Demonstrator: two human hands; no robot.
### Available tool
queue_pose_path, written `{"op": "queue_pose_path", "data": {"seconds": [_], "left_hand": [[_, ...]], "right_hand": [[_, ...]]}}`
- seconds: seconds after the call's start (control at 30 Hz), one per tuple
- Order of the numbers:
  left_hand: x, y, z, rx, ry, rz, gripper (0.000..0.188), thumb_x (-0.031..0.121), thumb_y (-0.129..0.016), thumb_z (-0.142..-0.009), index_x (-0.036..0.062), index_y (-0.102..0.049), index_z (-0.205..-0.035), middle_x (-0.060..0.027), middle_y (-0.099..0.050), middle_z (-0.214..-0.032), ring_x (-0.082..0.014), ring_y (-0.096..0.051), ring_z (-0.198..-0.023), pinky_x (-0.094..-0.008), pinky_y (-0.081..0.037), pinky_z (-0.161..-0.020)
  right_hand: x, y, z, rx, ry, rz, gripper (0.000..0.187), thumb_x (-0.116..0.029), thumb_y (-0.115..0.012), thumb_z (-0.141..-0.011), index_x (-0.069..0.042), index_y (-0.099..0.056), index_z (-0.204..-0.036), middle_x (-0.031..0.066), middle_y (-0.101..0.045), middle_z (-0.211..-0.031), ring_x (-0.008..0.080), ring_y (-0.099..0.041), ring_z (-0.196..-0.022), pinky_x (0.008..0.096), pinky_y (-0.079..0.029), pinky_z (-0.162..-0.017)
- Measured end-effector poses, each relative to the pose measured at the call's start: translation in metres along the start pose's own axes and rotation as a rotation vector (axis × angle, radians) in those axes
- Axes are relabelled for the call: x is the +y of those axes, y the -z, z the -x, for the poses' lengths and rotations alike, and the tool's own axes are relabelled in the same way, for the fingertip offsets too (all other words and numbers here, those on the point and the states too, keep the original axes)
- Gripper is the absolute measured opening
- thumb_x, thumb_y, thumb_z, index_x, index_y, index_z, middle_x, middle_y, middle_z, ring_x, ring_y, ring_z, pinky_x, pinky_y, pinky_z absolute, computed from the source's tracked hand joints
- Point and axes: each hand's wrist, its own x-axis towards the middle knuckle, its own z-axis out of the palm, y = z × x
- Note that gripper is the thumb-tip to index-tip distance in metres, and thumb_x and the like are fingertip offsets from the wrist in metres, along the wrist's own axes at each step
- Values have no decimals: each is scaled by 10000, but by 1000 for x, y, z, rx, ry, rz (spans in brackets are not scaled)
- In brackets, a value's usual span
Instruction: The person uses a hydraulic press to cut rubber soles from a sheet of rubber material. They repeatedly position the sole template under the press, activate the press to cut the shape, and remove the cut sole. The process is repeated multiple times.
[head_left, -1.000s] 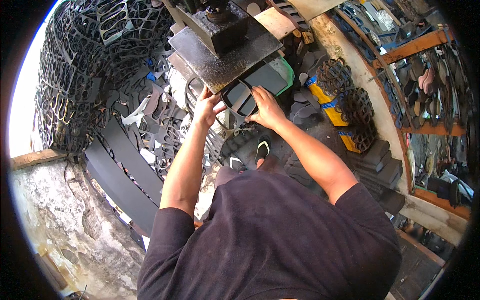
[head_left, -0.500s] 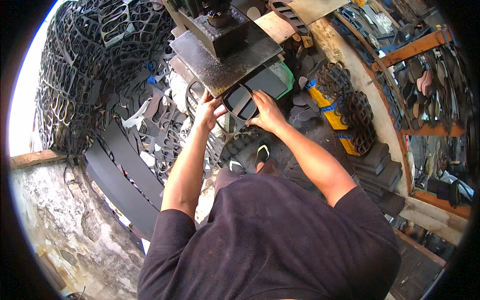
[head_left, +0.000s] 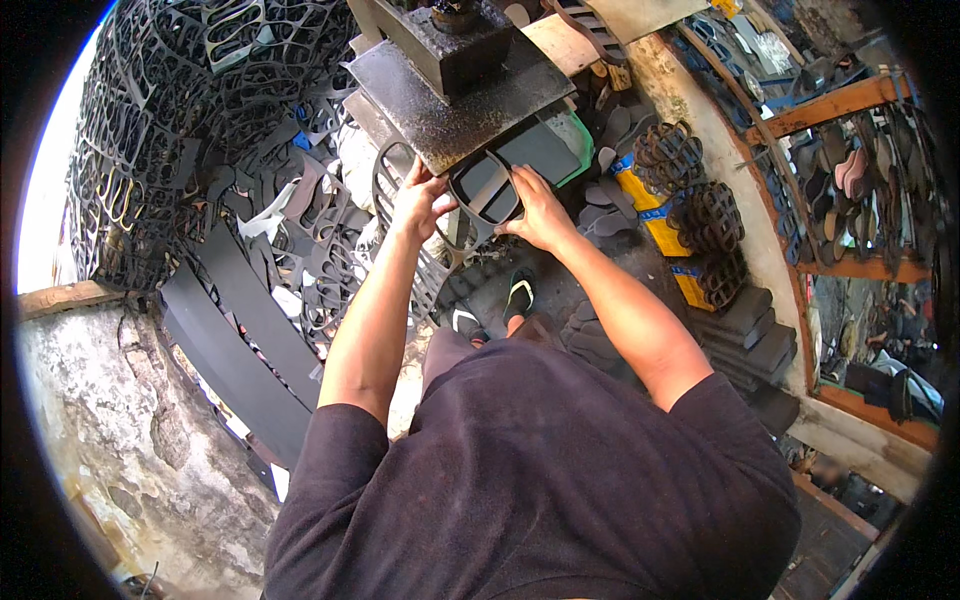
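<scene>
Both my hands are at the front edge of a rusty press plate (head_left: pixel 455 95). My left hand (head_left: pixel 420 200) and my right hand (head_left: pixel 535 205) grip a sole-shaped metal cutting die (head_left: pixel 485 185) from either side. The die lies on a dark rubber sheet (head_left: pixel 540 150) over a green board (head_left: pixel 580 150) under the press plate. A punched rubber sheet (head_left: pixel 395 175) with sole-shaped holes hangs down at the left of the die. My feet in sandals (head_left: pixel 518 295) stand below.
A big heap of punched black rubber scrap (head_left: pixel 200 110) fills the left. Long black rubber strips (head_left: pixel 245 340) lean by a rough wall (head_left: pixel 110 430). Stacks of cut soles (head_left: pixel 700 210) and yellow blocks (head_left: pixel 650 205) lie right, beside wooden shelves (head_left: pixel 840 110).
Both hands have shifted the die slightly along the press plate's front edge; otherwise hands and body hold the same pose.
</scene>
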Motion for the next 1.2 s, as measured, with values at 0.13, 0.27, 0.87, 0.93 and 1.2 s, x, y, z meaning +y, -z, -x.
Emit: {"op": "queue_pose_path", "data": {"seconds": [0.13,0.27,0.87,0.93,1.2], "left_hand": [[-4,5,-3,25,24,-16,759,12,-549,-983,373,-332,-1613,31,-580,-1442,-224,-626,-1164,-520,-542,-885],[-6,7,-6,1,19,27,740,28,-559,-994,364,-333,-1614,22,-579,-1444,-227,-626,-1176,-525,-538,-895],[-3,-4,5,131,2,21,810,47,-600,-976,231,-159,-1631,-44,-511,-1524,-283,-582,-1294,-601,-503,-986],[-2,-6,7,135,10,-37,762,97,-637,-978,191,-213,-1604,-42,-522,-1515,-271,-581,-1294,-568,-519,-953],[-5,0,-2,76,-17,48,567,100,-602,-1017,107,-404,-1548,-54,-577,-1454,-243,-595,-1281,-509,-538,-966]], "right_hand": [[-2,2,-1,-2,5,-1,1038,-267,-925,-659,48,-407,-1500,207,-408,-1577,368,-350,-1494,425,-325,-1236],[2,0,0,0,11,34,1045,-294,-930,-653,45,-413,-1496,208,-413,-1574,364,-351,-1495,426,-325,-1235],[1,4,18,21,-44,106,895,-292,-853,-766,-77,-437,-1528,171,-355,-1615,403,-260,-1529,497,-299,-1239],[9,3,23,51,-9,106,857,-331,-842,-789,-123,-460,-1527,160,-350,-1620,404,-250,-1533,503,-306,-1233],[10,9,11,67,-107,285,807,-464,-786,-823,-262,-480,-1542,61,-410,-1624,350,-279,-1539,522,-291,-1232]]}}
